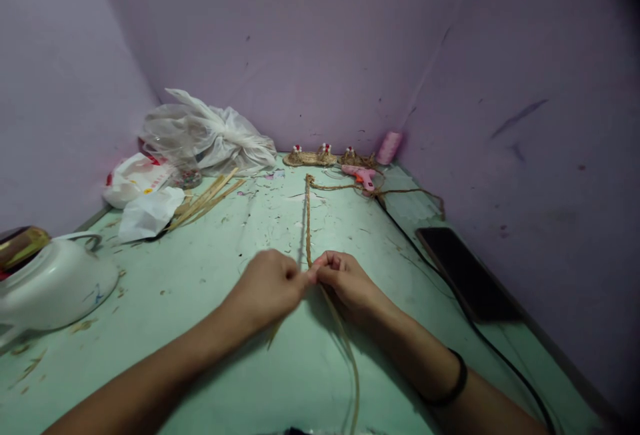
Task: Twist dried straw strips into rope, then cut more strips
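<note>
A thin brown braided cord (308, 225) runs toward me down the middle of the table. At its near end my left hand (267, 288) and my right hand (350, 285) meet, fingertips close together. The right thumb and fingers pinch the cord where it turns into loose strands. My left fist is curled closed, and a short strand end (274, 333) pokes out below it. A long pale strand (350, 348) hangs from between the hands toward the table's near edge. The fingers hide the exact spot where the strands cross.
A pink glue gun (363, 176), a pink thread spool (389, 147) and small woven ornaments (310, 157) lie at the back. Left are a plastic bag (215, 131), flat straw strips (207, 200) and a white bowl (65, 281). Right are a phone (465, 273) and black cable (480, 331).
</note>
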The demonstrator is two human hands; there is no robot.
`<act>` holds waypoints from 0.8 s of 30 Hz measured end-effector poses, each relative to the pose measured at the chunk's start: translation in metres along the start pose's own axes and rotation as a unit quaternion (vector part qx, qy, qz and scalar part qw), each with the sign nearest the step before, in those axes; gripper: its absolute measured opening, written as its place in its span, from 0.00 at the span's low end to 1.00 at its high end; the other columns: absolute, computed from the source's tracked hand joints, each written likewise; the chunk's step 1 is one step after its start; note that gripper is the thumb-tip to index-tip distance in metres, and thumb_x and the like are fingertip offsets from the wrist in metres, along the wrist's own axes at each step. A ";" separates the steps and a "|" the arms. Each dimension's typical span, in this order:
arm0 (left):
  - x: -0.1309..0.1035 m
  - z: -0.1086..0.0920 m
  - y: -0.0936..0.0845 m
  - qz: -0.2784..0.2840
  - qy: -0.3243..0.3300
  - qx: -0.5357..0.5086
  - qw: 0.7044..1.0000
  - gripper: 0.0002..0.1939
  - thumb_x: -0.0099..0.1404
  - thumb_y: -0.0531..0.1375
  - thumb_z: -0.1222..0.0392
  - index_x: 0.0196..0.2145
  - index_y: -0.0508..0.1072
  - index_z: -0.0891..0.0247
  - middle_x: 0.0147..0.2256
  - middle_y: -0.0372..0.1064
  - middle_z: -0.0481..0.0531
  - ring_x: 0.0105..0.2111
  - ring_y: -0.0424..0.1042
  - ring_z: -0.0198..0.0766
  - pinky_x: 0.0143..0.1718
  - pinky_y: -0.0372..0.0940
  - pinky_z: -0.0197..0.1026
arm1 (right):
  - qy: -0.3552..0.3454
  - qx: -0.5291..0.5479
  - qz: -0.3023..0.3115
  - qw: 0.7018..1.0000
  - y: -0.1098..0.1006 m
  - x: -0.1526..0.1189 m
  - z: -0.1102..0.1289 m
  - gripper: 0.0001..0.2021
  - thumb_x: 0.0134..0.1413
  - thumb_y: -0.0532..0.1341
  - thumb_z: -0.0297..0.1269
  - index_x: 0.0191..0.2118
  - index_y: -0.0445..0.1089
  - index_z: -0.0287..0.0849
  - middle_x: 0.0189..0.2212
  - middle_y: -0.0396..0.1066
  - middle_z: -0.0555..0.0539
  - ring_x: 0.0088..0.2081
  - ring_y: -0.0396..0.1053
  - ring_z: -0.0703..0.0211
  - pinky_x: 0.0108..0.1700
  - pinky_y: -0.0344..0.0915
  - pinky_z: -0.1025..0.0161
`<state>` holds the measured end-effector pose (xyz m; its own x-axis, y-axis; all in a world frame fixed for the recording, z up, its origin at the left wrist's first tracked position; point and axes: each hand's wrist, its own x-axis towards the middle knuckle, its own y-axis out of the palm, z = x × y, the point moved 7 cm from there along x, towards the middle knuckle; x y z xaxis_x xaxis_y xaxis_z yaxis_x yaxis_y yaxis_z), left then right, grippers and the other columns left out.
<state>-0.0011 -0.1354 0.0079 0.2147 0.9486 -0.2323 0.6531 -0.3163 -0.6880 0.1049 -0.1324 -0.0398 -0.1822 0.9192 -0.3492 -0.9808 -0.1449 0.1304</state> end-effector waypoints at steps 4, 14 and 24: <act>0.012 0.016 0.007 0.085 -0.118 -0.251 0.957 0.09 0.51 0.56 0.60 0.28 0.71 0.69 0.13 0.59 0.45 0.12 0.55 0.28 0.15 0.50 0.33 | 0.000 -0.007 0.025 1.000 0.000 0.002 -0.001 0.03 0.35 0.58 0.31 0.19 0.61 0.38 0.13 0.60 0.54 0.14 0.53 0.72 0.18 0.48 0.70; 0.024 0.023 0.028 0.102 -0.132 -0.294 0.941 0.04 0.43 0.55 0.67 0.15 0.65 0.67 0.08 0.52 0.43 0.08 0.49 0.25 0.09 0.42 0.31 | -0.092 -0.172 0.040 0.980 -0.004 0.005 0.012 0.03 0.34 0.55 0.26 0.22 0.60 0.39 0.17 0.65 0.52 0.20 0.59 0.69 0.22 0.53 0.70; 0.021 0.023 0.027 0.053 -0.120 -0.333 0.934 0.02 0.42 0.55 0.68 0.15 0.67 0.67 0.08 0.50 0.41 0.11 0.45 0.23 0.13 0.39 0.31 | -0.033 -0.306 0.087 0.948 -0.035 -0.006 0.032 0.05 0.39 0.57 0.32 0.20 0.68 0.38 0.18 0.68 0.49 0.20 0.58 0.68 0.23 0.52 0.69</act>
<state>0.0047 -0.1243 -0.0313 0.1870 0.8591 -0.4764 0.9615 -0.2595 -0.0904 0.1431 -0.1214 -0.0122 -0.3606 0.8793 -0.3111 -0.7966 -0.4638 -0.3877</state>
